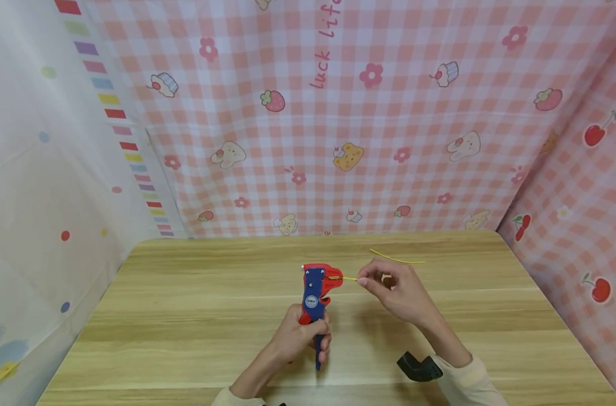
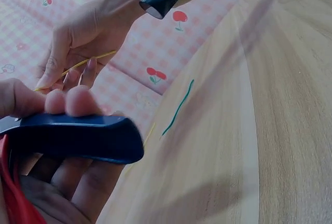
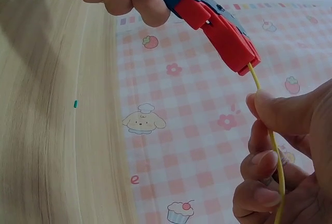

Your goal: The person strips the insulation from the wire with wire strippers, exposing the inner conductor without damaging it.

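Observation:
A blue and red wire stripper [image 1: 315,288] stands upright over the table, its handles gripped by my left hand [image 1: 299,335]. My right hand [image 1: 400,290] pinches a yellow wire [image 1: 350,278] between thumb and index finger. One end of that wire enters the red nose of the tool, as the right wrist view shows. The rest of the yellow wire [image 3: 280,177] trails down across the right palm, past the curled fingers. How far the wire reaches inside the tool is hidden.
A second yellow wire [image 1: 396,258] lies on the wooden table [image 1: 211,316] behind my right hand. In the left wrist view a green wire [image 2: 178,107] lies on the tabletop. A tiny green piece [image 3: 75,103] shows in the right wrist view. Patterned cloth [image 1: 267,135] hangs behind the table.

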The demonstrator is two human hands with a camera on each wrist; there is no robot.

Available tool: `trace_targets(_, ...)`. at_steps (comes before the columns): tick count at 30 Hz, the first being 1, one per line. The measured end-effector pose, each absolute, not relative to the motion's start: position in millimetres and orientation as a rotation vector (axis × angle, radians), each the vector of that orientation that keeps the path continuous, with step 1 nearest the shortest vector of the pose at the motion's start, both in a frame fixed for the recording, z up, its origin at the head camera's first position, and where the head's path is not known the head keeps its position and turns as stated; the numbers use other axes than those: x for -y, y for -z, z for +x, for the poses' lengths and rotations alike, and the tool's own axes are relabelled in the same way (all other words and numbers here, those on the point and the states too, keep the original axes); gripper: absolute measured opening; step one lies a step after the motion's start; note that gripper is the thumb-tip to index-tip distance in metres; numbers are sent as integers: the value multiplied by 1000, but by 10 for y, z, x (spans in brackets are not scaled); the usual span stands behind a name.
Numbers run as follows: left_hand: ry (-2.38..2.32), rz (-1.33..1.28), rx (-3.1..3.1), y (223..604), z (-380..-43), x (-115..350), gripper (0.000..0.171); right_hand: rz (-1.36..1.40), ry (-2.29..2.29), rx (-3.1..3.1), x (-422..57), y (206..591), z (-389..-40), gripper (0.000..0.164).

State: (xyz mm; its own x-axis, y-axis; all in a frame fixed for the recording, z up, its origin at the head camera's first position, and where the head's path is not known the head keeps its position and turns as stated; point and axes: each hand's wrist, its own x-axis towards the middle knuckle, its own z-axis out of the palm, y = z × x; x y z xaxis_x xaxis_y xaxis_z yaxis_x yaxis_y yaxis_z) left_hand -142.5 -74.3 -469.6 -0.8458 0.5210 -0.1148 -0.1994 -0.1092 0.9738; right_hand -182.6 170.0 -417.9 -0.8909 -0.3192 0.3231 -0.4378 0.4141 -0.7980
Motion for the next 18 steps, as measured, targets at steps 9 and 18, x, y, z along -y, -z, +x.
trace_targets(9,-2001,412,-1652,4728,-1440,761,6,751,-1398,2471,-1719,4201,-1846,11)
trace_targets(18,-1989,406,-1633,4716,-1445,771,5,809,-1348,2439,-1730,4197,-1853,13)
